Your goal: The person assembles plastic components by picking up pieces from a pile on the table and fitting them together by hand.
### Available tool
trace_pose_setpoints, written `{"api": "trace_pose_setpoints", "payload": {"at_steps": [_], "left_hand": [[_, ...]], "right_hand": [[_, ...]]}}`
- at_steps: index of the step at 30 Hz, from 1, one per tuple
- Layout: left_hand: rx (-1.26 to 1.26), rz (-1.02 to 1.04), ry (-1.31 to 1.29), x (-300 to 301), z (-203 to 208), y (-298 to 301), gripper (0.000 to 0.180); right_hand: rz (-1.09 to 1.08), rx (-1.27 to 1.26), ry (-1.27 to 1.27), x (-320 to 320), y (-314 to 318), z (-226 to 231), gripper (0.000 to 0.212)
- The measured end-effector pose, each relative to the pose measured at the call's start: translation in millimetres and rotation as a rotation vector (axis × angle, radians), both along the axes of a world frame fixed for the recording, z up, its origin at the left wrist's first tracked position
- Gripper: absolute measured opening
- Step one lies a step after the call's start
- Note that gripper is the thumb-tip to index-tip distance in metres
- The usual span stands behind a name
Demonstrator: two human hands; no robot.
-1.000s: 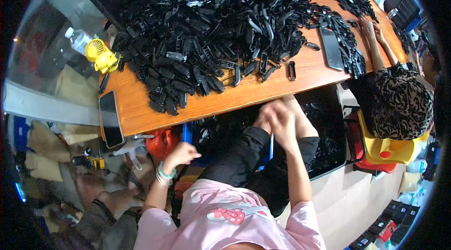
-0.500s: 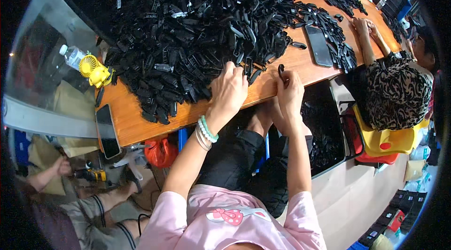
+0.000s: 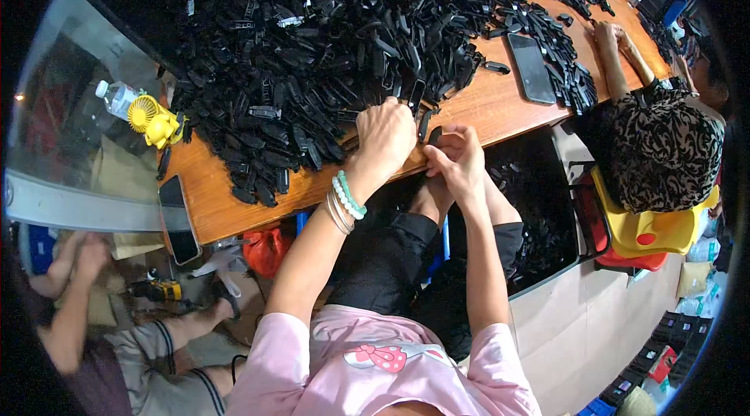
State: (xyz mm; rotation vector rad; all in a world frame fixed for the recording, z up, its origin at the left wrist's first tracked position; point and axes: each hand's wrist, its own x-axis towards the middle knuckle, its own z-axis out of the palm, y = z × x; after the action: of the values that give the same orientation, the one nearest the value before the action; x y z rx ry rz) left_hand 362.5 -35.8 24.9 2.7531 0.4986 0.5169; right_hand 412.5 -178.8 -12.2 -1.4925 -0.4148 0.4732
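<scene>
A large heap of small black plastic parts (image 3: 289,64) covers much of the wooden table in front of me. At its near edge my left hand (image 3: 385,135) is closed, knuckles up, with its fingertips hidden; what they hold, if anything, I cannot make out. My right hand (image 3: 459,160) is close beside it, over the table's front edge, pinching a small black plastic part (image 3: 435,135) between thumb and fingers. Another loose black part (image 3: 423,125) lies on the wood between the heap and my hands.
Phones lie at the table's left corner (image 3: 179,217) and right of the heap (image 3: 530,68). A yellow fan (image 3: 156,121) and a bottle (image 3: 116,97) are at the left. Below right is a black bin (image 3: 539,236) of parts. Other people sit on both sides.
My right hand has moved left, toward my left hand, bringing the black part with it. My left hand has shifted only slightly. The person at the left has raised an arm.
</scene>
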Motion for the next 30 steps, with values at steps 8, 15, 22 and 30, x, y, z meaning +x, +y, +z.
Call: {"api": "trace_pose_setpoints", "payload": {"at_steps": [8, 15, 22, 30], "left_hand": [[-0.035, 0.032, -0.061, 1, -2, -10, 0.022], [-0.104, 0.007, 0.01, -23, 11, -1, 0.022], [-0.387, 0.014, -0.161, -47, 4, 16, 0.021], [-1.338, -0.046, -0.278, -100, 6, -8, 0.044]], "right_hand": [[0.036, -0.009, -0.031, 2, 7, -16, 0.023], [0.129, -0.19, -0.051, -1, 1, 10, 0.021], [0.041, -0.442, -0.734, -21, 3, 23, 0.029], [0.059, -0.238, -0.747, -39, -14, 23, 0.038]]}}
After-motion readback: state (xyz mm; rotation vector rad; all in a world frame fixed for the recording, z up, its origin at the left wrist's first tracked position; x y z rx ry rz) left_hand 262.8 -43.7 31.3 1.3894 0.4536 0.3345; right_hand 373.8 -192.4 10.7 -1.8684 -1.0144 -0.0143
